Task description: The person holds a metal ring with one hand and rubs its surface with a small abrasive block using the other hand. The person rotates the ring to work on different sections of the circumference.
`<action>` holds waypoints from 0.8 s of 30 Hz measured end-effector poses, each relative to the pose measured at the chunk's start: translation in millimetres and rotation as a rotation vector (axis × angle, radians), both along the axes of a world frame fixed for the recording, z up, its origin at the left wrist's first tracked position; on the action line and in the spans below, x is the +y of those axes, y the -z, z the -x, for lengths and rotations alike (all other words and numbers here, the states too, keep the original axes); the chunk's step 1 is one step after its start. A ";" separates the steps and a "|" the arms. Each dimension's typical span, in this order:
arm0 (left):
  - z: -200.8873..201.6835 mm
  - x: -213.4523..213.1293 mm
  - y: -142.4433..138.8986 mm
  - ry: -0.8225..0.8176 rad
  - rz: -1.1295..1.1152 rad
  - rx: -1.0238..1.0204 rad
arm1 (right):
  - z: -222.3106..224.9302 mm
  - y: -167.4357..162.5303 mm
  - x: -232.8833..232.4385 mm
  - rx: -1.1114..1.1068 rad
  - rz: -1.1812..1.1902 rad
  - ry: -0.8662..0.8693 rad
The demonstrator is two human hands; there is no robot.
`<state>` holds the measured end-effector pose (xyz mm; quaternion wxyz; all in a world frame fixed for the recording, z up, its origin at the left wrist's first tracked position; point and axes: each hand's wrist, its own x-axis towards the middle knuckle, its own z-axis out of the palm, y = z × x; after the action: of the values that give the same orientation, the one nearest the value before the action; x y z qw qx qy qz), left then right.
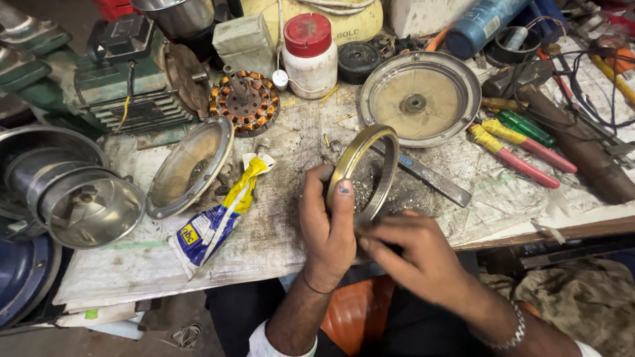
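Holding a brass-coloured ring (362, 173) upright over the bench (278, 244), the left hand (329, 228) has its thumb pressed along the near rim and its fingers wrapped behind, closed firmly on it; the ring stands near the middle of the view, just above the bench edge. The right hand (413, 254) sits at about four o'clock from the ring, fingers bunched and reaching to its lower rim, blurred, so whether it pinches anything small cannot be told. By the look of it the step in hand is working or fitting something along the ring's lower edge, and the next move would call for a steady left grip while the right fingertips work round the rim. Counted: one ring; one round plate (419, 98) at one o'clock from it; one wound stator (245, 101) at eleven o'clock; one dome cover (190, 165) at nine o'clock; one squeezed tube (218, 218) at eight o'clock; one red-capped jar (309, 56) at twelve o'clock; two red-and-yellow handled tools (522, 152) and one green screwdriver (526, 127) at three o'clock; one flat bar (433, 178) just right of the ring.
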<state>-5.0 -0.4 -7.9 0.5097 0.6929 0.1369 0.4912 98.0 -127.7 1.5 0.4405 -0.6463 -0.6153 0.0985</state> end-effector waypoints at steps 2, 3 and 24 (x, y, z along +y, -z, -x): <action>1.1 0.1 0.6 0.020 0.040 0.007 | -0.2 -2.4 1.0 -0.237 0.040 0.203; 1.3 0.1 0.8 0.030 0.059 0.008 | -0.7 -3.6 1.1 -0.359 0.059 0.304; 0.2 -1.1 1.6 0.017 0.011 -0.015 | -0.8 -8.8 1.5 0.115 -0.003 -0.028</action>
<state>-5.2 -1.5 -9.5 0.5187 0.6876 0.1297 0.4912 98.7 -126.3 10.3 0.4746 -0.6304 -0.5980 0.1405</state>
